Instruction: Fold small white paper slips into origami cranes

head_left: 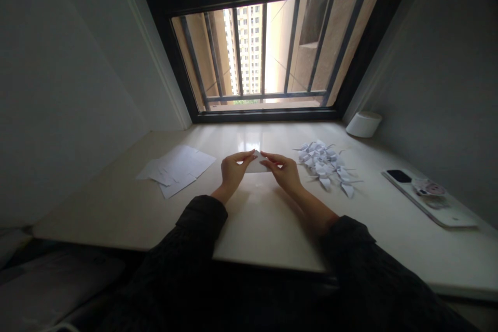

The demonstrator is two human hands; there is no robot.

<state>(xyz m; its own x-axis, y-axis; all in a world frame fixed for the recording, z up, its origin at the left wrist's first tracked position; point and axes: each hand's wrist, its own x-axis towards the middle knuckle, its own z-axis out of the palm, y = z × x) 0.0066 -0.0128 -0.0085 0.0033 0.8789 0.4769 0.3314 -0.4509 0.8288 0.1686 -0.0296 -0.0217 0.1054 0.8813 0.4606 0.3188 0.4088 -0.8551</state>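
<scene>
Between my two hands is a small piece of white paper, folded to a point at its top and held just above the sill. My left hand pinches its left side near the tip between thumb and fingers. On the opposite side, my right hand pinches it the same way, also close to the tip. A stack of white paper sheets lies left of my left hand. To the right of my right hand is a pile of folded white paper cranes, some overlapping.
The pale window sill serves as the work surface. A white phone with a camera block and a round grip lies at the right. A white cylindrical object stands in the back right corner, near the barred window.
</scene>
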